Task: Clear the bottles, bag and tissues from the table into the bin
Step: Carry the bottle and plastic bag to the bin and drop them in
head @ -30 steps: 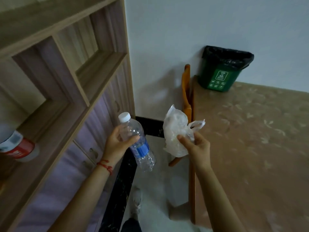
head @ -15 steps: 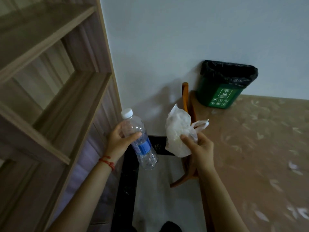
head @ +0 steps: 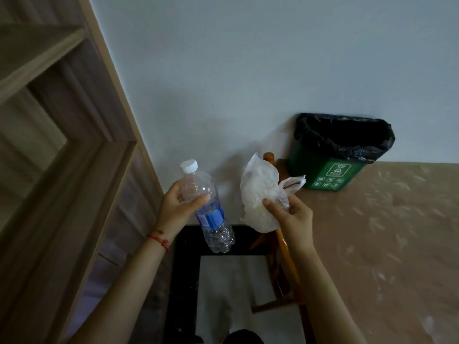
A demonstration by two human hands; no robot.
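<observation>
A clear plastic bottle (head: 207, 207) with a blue label and a crumpled white plastic bag (head: 260, 194) are gripped in the left hand (head: 177, 209) and right hand (head: 291, 216), not yet dropped into the green, black-lined bin (head: 332, 160) on the worktop (head: 385, 244).

Left hand (head: 177, 209): raised at chest height, forearm rising from the lower left, thumb across the front and fingers curled behind the bottle (head: 207, 207), which tilts cap-up. Red string (head: 159, 238) at the wrist. Right hand (head: 291, 216): forearm rising from the lower right, thumb and fingers closed on the lower part of the bag (head: 260, 194), held upright. Hands level, near each other, apart.
</observation>
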